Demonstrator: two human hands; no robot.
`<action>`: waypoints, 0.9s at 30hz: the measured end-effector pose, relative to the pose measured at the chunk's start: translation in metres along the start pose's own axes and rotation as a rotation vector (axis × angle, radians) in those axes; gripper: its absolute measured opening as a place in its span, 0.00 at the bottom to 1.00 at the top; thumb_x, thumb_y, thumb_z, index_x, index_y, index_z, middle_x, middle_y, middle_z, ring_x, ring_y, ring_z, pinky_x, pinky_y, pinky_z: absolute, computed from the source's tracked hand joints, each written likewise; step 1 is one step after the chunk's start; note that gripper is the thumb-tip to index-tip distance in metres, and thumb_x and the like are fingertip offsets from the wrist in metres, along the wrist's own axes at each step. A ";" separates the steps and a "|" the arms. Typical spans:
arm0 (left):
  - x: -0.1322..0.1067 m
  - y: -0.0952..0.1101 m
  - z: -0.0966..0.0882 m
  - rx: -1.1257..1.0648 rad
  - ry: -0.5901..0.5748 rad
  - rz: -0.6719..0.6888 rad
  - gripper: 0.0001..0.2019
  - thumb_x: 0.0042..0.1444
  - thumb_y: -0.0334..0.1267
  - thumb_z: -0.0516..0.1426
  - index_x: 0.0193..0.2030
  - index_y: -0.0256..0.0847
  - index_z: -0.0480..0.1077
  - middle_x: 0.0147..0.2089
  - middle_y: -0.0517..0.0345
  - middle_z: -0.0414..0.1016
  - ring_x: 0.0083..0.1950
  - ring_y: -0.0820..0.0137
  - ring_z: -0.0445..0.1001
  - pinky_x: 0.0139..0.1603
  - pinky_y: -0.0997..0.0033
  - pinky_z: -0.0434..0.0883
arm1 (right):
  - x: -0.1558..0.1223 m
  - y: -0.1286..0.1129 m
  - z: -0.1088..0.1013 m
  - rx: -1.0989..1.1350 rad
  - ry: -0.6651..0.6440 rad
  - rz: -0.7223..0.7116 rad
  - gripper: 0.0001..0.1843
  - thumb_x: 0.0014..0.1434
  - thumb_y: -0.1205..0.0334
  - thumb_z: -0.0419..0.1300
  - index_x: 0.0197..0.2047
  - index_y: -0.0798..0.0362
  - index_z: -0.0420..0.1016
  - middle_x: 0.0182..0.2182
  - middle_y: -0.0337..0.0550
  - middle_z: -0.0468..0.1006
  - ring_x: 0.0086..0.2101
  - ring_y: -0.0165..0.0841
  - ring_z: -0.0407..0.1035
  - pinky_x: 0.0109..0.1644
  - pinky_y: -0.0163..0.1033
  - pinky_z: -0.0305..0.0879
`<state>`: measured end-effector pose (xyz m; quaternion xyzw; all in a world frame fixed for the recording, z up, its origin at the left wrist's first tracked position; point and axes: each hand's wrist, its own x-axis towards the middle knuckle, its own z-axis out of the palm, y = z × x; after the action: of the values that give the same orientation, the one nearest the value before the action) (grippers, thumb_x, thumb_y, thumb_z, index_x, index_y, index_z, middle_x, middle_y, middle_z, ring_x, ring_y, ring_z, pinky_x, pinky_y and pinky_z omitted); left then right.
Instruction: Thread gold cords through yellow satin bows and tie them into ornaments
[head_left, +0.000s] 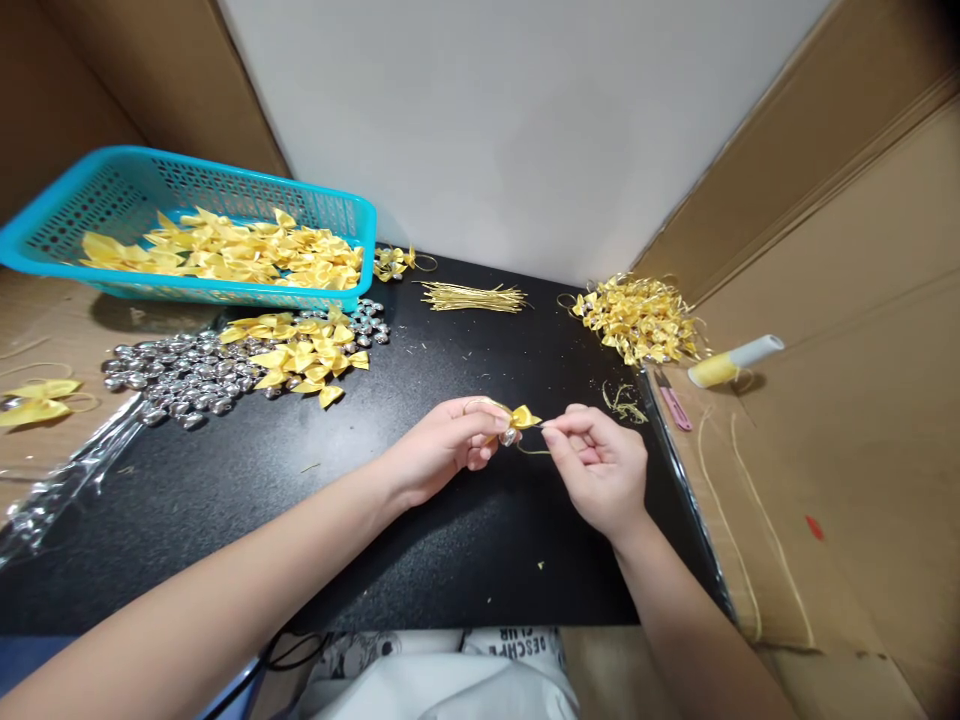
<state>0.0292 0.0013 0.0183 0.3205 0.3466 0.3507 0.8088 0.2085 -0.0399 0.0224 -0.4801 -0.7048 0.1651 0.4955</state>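
Yellow bow (pixel 524 416) is held just right of frame centre, between the two hands, above the black counter (pixel 465 560). Left side of the bow is gripped by the left hand (pixel 465 435), thumb against fingertips. Silver bead (pixel 510 437) is seen just under the bow, by the left fingertips. Gold cord (pixel 534 452) is seen below the bow, toward the right hand.

Right hand (pixel 596 460) is set at the bow's right tip, thumb and index pinched together; what is pinched is too small to tell. Hands are kept apart, narrow gap bridged by the bow.

Upper left: blue basket (pixel 225 293) is filled with loose bows (pixel 247 250). Below it, silver bead pile (pixel 187 375) is spread out, partly covered by more bows (pixel 311 365). Upper centre: bundle of gold ties (pixel 474 297) is laid roughly crosswise. Upper right: heap of corded bows (pixel 637 318) is piled up, with gold clippings (pixel 624 403) scattered below. Right of those, pink-handled tool (pixel 674 405) and yellow-and-white tube (pixel 735 362) are placed on cardboard.
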 end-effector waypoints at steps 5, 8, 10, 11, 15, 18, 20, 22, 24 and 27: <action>0.000 -0.001 0.001 0.010 0.007 0.011 0.08 0.40 0.36 0.64 0.23 0.36 0.70 0.20 0.65 0.63 0.19 0.82 0.58 0.21 0.81 0.54 | -0.002 -0.002 0.002 -0.003 0.019 0.002 0.04 0.58 0.69 0.59 0.31 0.53 0.72 0.17 0.30 0.61 0.16 0.20 0.51 0.18 0.29 0.52; -0.001 0.000 0.002 0.007 0.013 0.004 0.07 0.39 0.35 0.64 0.23 0.36 0.70 0.19 0.66 0.62 0.19 0.82 0.58 0.21 0.81 0.54 | -0.002 -0.002 0.003 0.005 0.001 0.004 0.04 0.58 0.70 0.59 0.31 0.53 0.72 0.18 0.31 0.62 0.17 0.21 0.52 0.19 0.29 0.53; -0.001 0.001 0.003 0.007 0.012 0.002 0.07 0.39 0.34 0.64 0.22 0.36 0.70 0.19 0.65 0.64 0.19 0.82 0.58 0.21 0.81 0.54 | -0.003 -0.001 0.003 0.005 -0.006 0.022 0.04 0.58 0.69 0.59 0.31 0.53 0.72 0.19 0.32 0.63 0.17 0.21 0.52 0.19 0.29 0.53; -0.001 0.001 0.003 0.007 0.012 0.001 0.07 0.39 0.34 0.64 0.23 0.36 0.70 0.19 0.64 0.65 0.19 0.82 0.58 0.21 0.81 0.54 | -0.003 -0.001 0.004 0.002 -0.008 0.031 0.04 0.58 0.68 0.59 0.31 0.53 0.72 0.19 0.32 0.64 0.16 0.21 0.52 0.18 0.29 0.52; -0.001 0.001 0.002 0.011 -0.001 0.003 0.07 0.38 0.35 0.65 0.22 0.36 0.71 0.19 0.63 0.66 0.19 0.81 0.59 0.21 0.81 0.54 | -0.003 0.000 0.003 -0.014 -0.013 0.018 0.04 0.58 0.68 0.59 0.31 0.53 0.72 0.16 0.30 0.62 0.15 0.21 0.51 0.18 0.30 0.52; -0.001 0.000 0.001 0.030 -0.014 0.007 0.07 0.39 0.35 0.65 0.22 0.36 0.71 0.20 0.63 0.67 0.19 0.82 0.59 0.20 0.81 0.53 | -0.001 0.001 0.000 -0.018 -0.028 -0.004 0.04 0.58 0.69 0.59 0.32 0.52 0.72 0.16 0.30 0.63 0.16 0.21 0.51 0.20 0.30 0.52; -0.001 -0.001 0.001 0.044 -0.018 0.008 0.07 0.39 0.35 0.64 0.22 0.36 0.71 0.20 0.62 0.68 0.19 0.81 0.59 0.20 0.80 0.53 | -0.001 0.001 -0.001 -0.025 -0.038 -0.022 0.04 0.58 0.69 0.60 0.32 0.52 0.72 0.17 0.30 0.64 0.16 0.21 0.51 0.19 0.30 0.51; -0.001 -0.001 0.001 0.053 -0.015 0.002 0.07 0.39 0.35 0.64 0.22 0.36 0.71 0.20 0.62 0.68 0.19 0.81 0.59 0.20 0.80 0.53 | 0.000 0.000 -0.002 -0.037 -0.042 -0.037 0.04 0.58 0.69 0.60 0.32 0.52 0.73 0.16 0.30 0.63 0.16 0.22 0.50 0.19 0.31 0.50; -0.001 -0.001 0.001 0.053 -0.011 -0.005 0.07 0.38 0.35 0.65 0.22 0.36 0.71 0.20 0.62 0.68 0.19 0.81 0.58 0.19 0.80 0.53 | -0.001 0.000 -0.002 -0.036 -0.041 -0.024 0.04 0.58 0.68 0.60 0.32 0.52 0.73 0.16 0.30 0.62 0.15 0.22 0.50 0.18 0.31 0.49; -0.001 -0.002 0.002 0.041 -0.005 -0.013 0.08 0.38 0.35 0.65 0.22 0.36 0.71 0.20 0.62 0.68 0.19 0.81 0.58 0.20 0.80 0.52 | -0.002 -0.001 -0.001 -0.001 -0.041 0.022 0.04 0.59 0.66 0.59 0.31 0.52 0.73 0.16 0.30 0.62 0.15 0.22 0.50 0.17 0.30 0.48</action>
<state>0.0305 -0.0012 0.0181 0.3356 0.3538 0.3373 0.8052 0.2089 -0.0418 0.0225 -0.4846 -0.7094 0.1801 0.4790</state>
